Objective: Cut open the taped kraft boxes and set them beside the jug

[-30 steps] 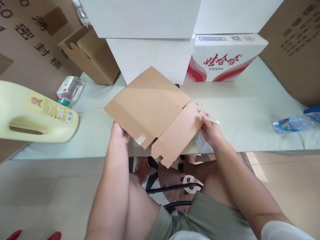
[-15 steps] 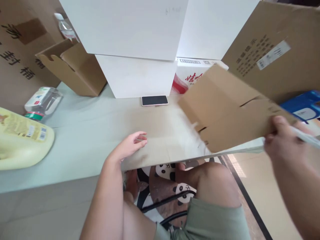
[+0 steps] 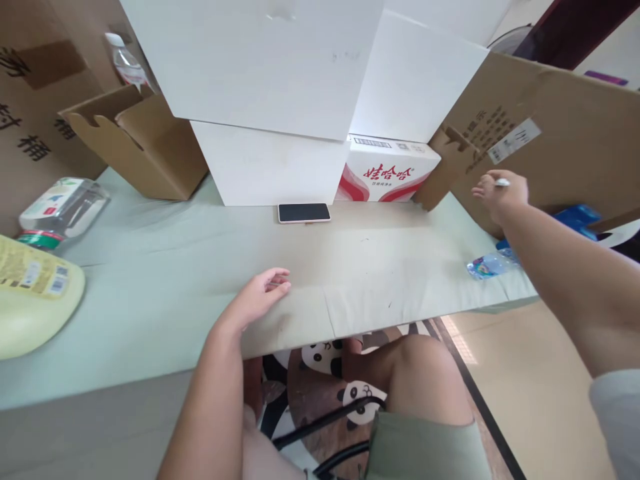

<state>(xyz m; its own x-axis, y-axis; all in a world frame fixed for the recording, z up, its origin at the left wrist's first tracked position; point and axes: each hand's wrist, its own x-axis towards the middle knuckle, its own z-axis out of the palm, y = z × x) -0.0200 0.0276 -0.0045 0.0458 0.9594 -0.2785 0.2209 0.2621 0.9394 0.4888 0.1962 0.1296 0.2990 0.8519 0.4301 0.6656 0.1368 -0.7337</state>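
My left hand (image 3: 261, 294) rests on the table near its front edge, fingers loosely curled and apart, with nothing in it. A phone (image 3: 304, 213) lies screen up beyond it, in front of the white boxes. On the right, my right hand (image 3: 505, 190) is raised and closed round a slim white stick-like object (image 3: 503, 182); only its end shows, so its exact kind is unclear. Left of this hand, a brown cardboard piece (image 3: 440, 175) with notched edges stands between the red-and-white carton (image 3: 387, 170) and the large cardboard box (image 3: 560, 127), apart from my fingers.
White boxes (image 3: 273, 73) are stacked at the back. At left are a notched cardboard box (image 3: 167, 147), a clear bottle with a green cap (image 3: 75, 210) and a yellow jug (image 3: 37, 300). A small water bottle (image 3: 493, 265) lies at right, near a blue container (image 3: 575, 219).
My right hand has moved up and away from me and let go of the cardboard piece, which now stands at the back right. My left hand has barely moved. The view has shifted slightly.
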